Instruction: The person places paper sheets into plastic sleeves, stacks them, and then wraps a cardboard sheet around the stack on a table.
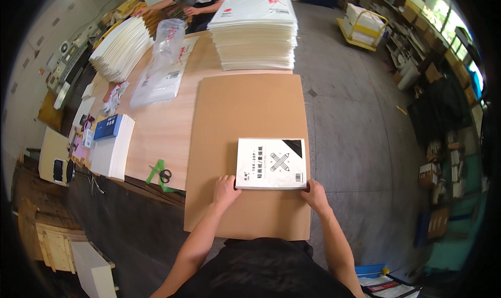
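A white pack of paper (255, 165) with a crossed-pencils drawing and a black corner lies on a large brown cardboard sheet (224, 110). My left hand (227, 191) is closed at the pack's near left corner, fingers curled against its edge. At the near right corner my right hand (315, 196) grips in the same way, thumb and fingers bent round the edge. The pack sits close to the cardboard's right side, and its near edge faces me. Whether the pack touches the cardboard all over cannot be seen.
Beyond the cardboard rises a tall stack of white packs (255, 42). Fanned paper (122, 47), clear plastic bags (162, 68), black-handled scissors (165, 176) and a blue box (108, 127) lie to the left. Another person (206, 6) works at the far end. A yellow trolley (360, 32) stands far right.
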The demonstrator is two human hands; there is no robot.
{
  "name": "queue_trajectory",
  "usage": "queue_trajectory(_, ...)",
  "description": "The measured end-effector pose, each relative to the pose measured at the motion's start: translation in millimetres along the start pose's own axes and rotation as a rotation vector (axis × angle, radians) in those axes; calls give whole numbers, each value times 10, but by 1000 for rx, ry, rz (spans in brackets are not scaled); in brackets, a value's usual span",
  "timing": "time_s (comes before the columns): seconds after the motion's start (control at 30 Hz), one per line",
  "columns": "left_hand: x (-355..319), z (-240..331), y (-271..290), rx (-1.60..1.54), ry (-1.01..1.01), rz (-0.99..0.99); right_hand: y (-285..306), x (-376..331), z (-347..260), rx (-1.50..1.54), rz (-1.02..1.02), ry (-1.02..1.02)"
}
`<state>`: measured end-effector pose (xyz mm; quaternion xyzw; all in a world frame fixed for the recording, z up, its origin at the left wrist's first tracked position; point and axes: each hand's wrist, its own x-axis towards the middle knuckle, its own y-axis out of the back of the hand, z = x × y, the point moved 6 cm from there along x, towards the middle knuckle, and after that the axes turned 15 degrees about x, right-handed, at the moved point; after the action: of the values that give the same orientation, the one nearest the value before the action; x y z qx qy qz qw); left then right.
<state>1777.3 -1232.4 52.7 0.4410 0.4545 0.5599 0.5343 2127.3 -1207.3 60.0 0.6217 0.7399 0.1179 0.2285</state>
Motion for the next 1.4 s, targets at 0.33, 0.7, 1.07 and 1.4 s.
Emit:
queue_trajectory(0.33,18,-58,-124,-90,62,-8,-44,78,29,-94,105,56)
queue_trajectory(0.7,-64,-63,-227,-49,148,27,-87,79,-13,-96,94,193)
queue_trajectory(1.07,-52,-55,-359,-78,88,48,-61,166,265,-113,120,192)
queue_trajectory(1.4,-765,-372,-150,-230,263,455,310,-242,422,-161,60,98)
